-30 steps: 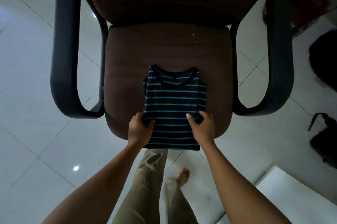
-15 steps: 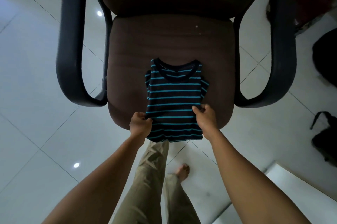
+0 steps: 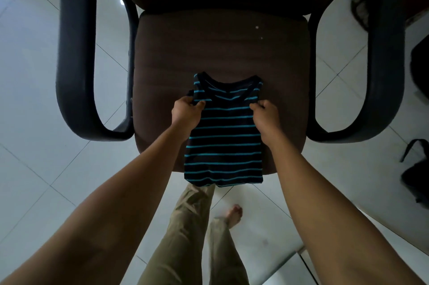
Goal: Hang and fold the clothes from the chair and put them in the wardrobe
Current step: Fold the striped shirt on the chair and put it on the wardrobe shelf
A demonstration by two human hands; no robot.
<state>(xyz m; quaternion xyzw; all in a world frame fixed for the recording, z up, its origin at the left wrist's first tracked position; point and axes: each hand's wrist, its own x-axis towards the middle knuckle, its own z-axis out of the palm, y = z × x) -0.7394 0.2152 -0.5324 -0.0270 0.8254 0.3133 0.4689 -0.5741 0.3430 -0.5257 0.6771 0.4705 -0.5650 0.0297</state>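
- Dark sleeveless knit top with thin turquoise stripes (image 3: 224,145) lies flat on the largest thing in view, a brown padded office chair with black loop armrests (image 3: 220,47). Bare seat cushion stretches beyond the fingertips, and the armrests stand well outside them on either side.
- That top is already narrowed to a long strip. Its neckline sits just past the fingers, its striped body runs between them and back under the wrists, and its hem hangs over the seat's front edge.
- Left hand (image 3: 186,111) and right hand (image 3: 264,117) each grip one side edge near the armholes.
- Left fingers (image 3: 200,104) and right fingers (image 3: 256,106) are curled in tight, pinching cloth.
- Folding appears to be the step in hand, with the wardrobe not yet reached. The next move likely calls for carrying the pinched shoulder end back toward the hem, both sides level, so the strip halves without skewing or sliding off the seat.
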